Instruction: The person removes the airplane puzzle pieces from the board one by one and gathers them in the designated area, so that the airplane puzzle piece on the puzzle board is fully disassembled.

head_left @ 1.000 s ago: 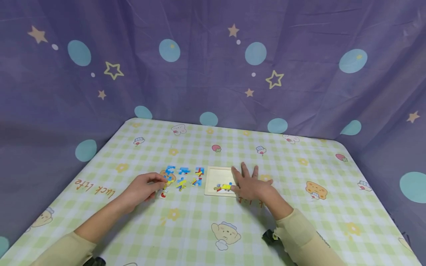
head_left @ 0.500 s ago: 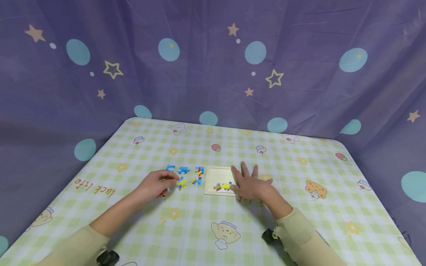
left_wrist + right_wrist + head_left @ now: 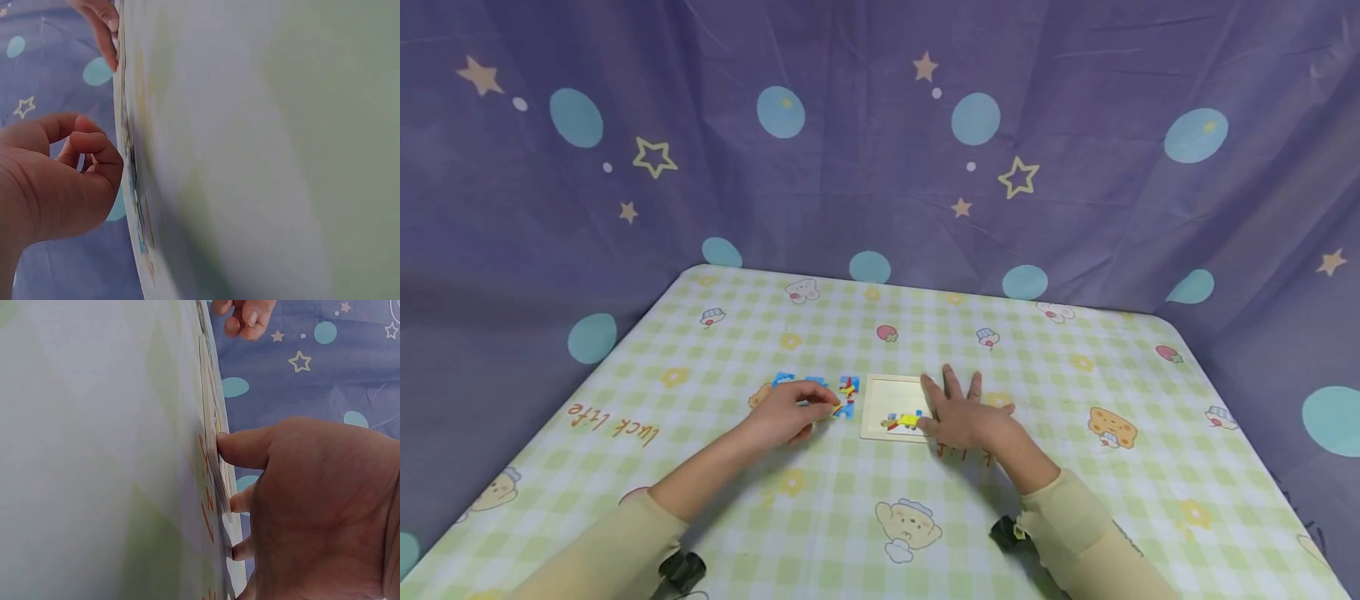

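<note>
My left hand (image 3: 790, 412) hovers over loose jigsaw pieces to the left of a shallow wooden puzzle tray (image 3: 867, 410). Its fingers are loosely curled, and no piece shows between them in either wrist view. Closest to its fingertips is a blue piece with red and yellow (image 3: 845, 411); another such piece (image 3: 849, 386) lies just behind it. Two blue pieces (image 3: 784, 377) (image 3: 815, 381) show beyond the knuckles, while the hand covers others. Spread fingers of my right hand (image 3: 966, 421) rest on the tray's right side. Joined yellow pieces (image 3: 910, 420) lie along the tray's near edge, partly hidden by the thumb.
A green-and-white checked cloth (image 3: 820, 525) with printed cartoons covers the table. A purple curtain (image 3: 865, 167) with stars and dots hangs behind the far edge. Black devices are strapped beneath both wrists.
My left hand has moved right across the loose pieces, from the left column toward the column beside the tray. My right hand has stayed on the tray.
</note>
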A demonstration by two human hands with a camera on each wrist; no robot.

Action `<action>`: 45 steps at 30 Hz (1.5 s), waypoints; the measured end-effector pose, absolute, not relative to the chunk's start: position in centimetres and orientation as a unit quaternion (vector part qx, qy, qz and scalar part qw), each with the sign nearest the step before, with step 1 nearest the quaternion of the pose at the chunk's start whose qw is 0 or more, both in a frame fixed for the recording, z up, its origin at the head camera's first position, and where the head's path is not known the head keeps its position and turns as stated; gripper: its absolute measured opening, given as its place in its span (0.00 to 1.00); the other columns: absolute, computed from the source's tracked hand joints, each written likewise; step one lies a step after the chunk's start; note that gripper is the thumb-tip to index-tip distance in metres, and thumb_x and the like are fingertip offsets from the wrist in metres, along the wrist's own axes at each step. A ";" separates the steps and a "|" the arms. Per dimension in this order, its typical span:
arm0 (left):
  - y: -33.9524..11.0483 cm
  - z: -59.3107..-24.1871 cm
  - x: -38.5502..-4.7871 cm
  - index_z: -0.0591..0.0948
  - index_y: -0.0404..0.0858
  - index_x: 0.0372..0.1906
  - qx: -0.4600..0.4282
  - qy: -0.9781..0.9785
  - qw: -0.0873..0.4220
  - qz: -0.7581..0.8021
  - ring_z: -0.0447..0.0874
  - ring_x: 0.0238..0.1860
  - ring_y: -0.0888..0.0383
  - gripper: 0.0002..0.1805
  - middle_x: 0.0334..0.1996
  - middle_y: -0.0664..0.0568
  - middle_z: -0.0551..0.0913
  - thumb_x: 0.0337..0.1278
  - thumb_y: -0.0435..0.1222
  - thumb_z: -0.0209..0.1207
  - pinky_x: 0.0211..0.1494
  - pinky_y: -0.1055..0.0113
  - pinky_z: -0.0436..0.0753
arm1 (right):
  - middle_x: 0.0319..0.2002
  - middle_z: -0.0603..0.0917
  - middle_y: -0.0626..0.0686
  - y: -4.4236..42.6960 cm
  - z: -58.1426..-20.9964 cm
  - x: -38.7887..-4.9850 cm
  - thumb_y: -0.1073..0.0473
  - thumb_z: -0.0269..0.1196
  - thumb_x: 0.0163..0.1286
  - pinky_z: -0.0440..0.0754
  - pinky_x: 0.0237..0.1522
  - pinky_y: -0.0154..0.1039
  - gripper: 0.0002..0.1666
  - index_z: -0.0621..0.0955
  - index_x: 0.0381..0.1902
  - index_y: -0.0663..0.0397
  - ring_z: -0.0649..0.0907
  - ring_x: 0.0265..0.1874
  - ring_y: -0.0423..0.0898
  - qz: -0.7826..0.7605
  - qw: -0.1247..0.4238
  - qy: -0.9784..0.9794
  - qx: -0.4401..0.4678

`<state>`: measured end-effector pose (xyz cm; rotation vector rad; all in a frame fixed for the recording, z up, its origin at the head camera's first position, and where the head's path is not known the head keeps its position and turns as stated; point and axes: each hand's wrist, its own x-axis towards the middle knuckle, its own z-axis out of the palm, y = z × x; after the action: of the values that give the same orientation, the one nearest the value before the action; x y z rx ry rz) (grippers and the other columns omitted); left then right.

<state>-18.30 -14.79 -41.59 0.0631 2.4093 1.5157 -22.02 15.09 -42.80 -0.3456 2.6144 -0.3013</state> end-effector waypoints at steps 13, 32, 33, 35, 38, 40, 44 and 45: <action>-11.6 -42.3 -18.9 0.85 0.40 0.47 0.054 0.836 0.160 0.522 0.67 0.15 0.58 0.07 0.41 0.48 0.81 0.69 0.35 0.61 0.20 0.68 0.66 | 0.81 0.28 0.52 15.1 -42.3 -21.7 0.32 0.49 0.77 0.41 0.50 0.90 0.47 0.40 0.82 0.29 0.30 0.75 0.68 -0.112 0.240 0.956 -0.124; -8.5 -43.0 -19.7 0.82 0.33 0.47 0.112 0.815 0.159 0.546 0.70 0.16 0.58 0.08 0.27 0.45 0.79 0.67 0.30 0.59 0.24 0.68 0.72 | 0.81 0.31 0.54 15.1 -43.0 -22.0 0.30 0.49 0.75 0.43 0.46 0.91 0.48 0.42 0.82 0.29 0.32 0.75 0.70 -0.104 0.226 0.960 -0.127; -8.4 -43.0 -19.7 0.82 0.32 0.47 0.116 0.815 0.159 0.546 0.70 0.16 0.58 0.08 0.27 0.45 0.79 0.66 0.29 0.59 0.24 0.68 0.72 | 0.81 0.31 0.54 15.1 -42.7 -21.9 0.30 0.49 0.75 0.42 0.46 0.91 0.48 0.42 0.82 0.29 0.32 0.75 0.70 -0.105 0.227 0.960 -0.127; -8.1 -43.0 -19.8 0.82 0.31 0.47 0.121 0.812 0.159 0.548 0.71 0.17 0.58 0.09 0.27 0.45 0.80 0.65 0.28 0.59 0.24 0.68 0.73 | 0.81 0.31 0.54 14.9 -42.2 -21.6 0.30 0.48 0.76 0.42 0.47 0.91 0.47 0.41 0.83 0.30 0.33 0.75 0.70 -0.105 0.231 0.959 -0.126; -7.7 -43.0 -19.8 0.81 0.30 0.48 0.128 0.809 0.160 0.551 0.72 0.18 0.58 0.10 0.29 0.46 0.80 0.63 0.27 0.59 0.25 0.68 0.74 | 0.81 0.33 0.56 14.9 -41.9 -21.3 0.30 0.49 0.76 0.44 0.47 0.91 0.47 0.42 0.83 0.30 0.34 0.75 0.72 -0.102 0.231 0.959 -0.129; -7.4 -43.1 -19.9 0.81 0.29 0.49 0.127 0.807 0.161 0.554 0.72 0.19 0.58 0.11 0.30 0.47 0.80 0.63 0.27 0.59 0.25 0.68 0.74 | 0.81 0.33 0.57 14.8 -41.6 -21.1 0.32 0.49 0.77 0.45 0.48 0.91 0.47 0.43 0.83 0.32 0.35 0.75 0.72 -0.100 0.230 0.959 -0.132; -7.1 -43.1 -20.0 0.81 0.31 0.49 0.122 0.814 0.157 0.546 0.73 0.19 0.58 0.11 0.32 0.48 0.80 0.63 0.28 0.60 0.24 0.69 0.74 | 0.81 0.33 0.57 14.8 -41.5 -21.1 0.32 0.49 0.77 0.47 0.48 0.90 0.46 0.43 0.83 0.33 0.35 0.75 0.72 -0.099 0.227 0.960 -0.134; -7.1 -43.1 -20.0 0.82 0.31 0.49 0.120 0.817 0.156 0.541 0.73 0.20 0.59 0.11 0.32 0.48 0.80 0.63 0.28 0.62 0.24 0.69 0.75 | 0.81 0.33 0.56 14.7 -41.3 -21.1 0.34 0.49 0.77 0.47 0.49 0.90 0.46 0.43 0.83 0.34 0.35 0.75 0.72 -0.100 0.228 0.959 -0.133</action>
<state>-20.05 -7.09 -43.07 0.3438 2.3406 1.5503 -21.05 14.71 -41.31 -0.3657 2.6414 -0.2742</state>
